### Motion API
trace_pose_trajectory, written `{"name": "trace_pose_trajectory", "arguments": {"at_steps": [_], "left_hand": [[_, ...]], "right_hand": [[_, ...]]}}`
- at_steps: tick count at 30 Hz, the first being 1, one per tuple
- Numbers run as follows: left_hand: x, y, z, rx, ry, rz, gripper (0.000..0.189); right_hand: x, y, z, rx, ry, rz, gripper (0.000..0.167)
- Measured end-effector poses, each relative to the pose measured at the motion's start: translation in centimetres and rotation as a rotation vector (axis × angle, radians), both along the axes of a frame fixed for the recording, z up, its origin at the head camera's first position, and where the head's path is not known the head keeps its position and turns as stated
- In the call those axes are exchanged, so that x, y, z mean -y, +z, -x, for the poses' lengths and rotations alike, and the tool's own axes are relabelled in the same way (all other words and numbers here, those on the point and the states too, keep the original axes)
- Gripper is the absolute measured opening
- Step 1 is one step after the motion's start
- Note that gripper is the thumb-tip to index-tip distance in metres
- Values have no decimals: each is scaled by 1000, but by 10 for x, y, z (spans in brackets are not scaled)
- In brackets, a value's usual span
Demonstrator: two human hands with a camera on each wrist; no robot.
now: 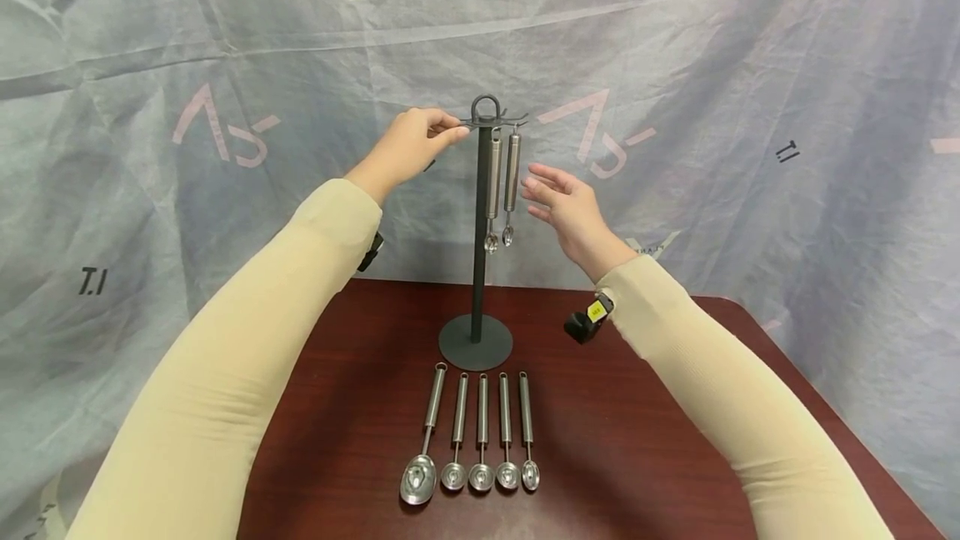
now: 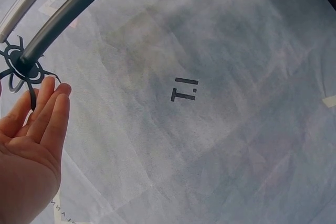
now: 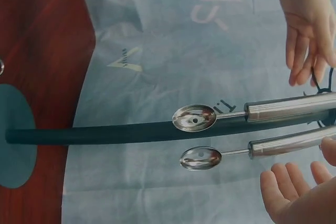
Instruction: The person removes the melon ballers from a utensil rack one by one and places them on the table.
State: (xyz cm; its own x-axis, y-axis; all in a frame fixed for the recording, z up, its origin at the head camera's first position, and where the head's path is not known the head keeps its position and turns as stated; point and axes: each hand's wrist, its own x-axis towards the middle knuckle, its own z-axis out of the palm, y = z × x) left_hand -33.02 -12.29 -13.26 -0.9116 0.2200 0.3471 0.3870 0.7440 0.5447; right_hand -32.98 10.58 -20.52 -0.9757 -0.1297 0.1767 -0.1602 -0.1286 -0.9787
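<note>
A dark metal utensil stand (image 1: 480, 273) rises from a round base, with hooks around its top. My left hand (image 1: 414, 144) pinches one hook at the stand's left side between thumb and fingers. Two steel melon ballers (image 1: 493, 177) (image 1: 512, 173) hang from hooks at the right, handles up and small oval bowls down. In the right wrist view, the bowls (image 3: 194, 118) each show a small hole. Just right of the hanging pair, my right hand (image 1: 566, 211) holds nothing, its fingers loosely bent toward the nearer handle.
Several steel scoops (image 1: 482, 423) lie in a row before the stand's base, bowls toward me; the leftmost scoop (image 1: 417, 477) has the largest bowl. They rest on a dark red table (image 1: 615, 440). A grey printed cloth (image 1: 675, 65) hangs behind.
</note>
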Motion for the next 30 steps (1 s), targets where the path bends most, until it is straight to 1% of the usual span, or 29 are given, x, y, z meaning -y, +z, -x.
{"name": "trace_pose_trajectory", "arguments": {"at_steps": [2,9,11,14,16,21,30], "left_hand": [[0,0,-1,-4,2,4,49],[1,-1,1,-22,-5,-2,48],[2,-1,2,-26,0,2,48],[2,-1,2,-28,4,3,48],[1,0,2,-29,2,2,48],[1,2,1,-23,3,-8,47],[-1,0,2,-9,17,-25,48]], "right_hand": [[3,1,4,-3,18,-7,45],[12,2,20,-17,35,-33,44],[14,1,23,-35,43,-78,45],[16,-1,26,-69,34,-144,45],[16,-2,26,-92,7,-188,44],[16,-1,23,-110,-39,-194,41],[6,3,15,-74,-43,-161,48]]}}
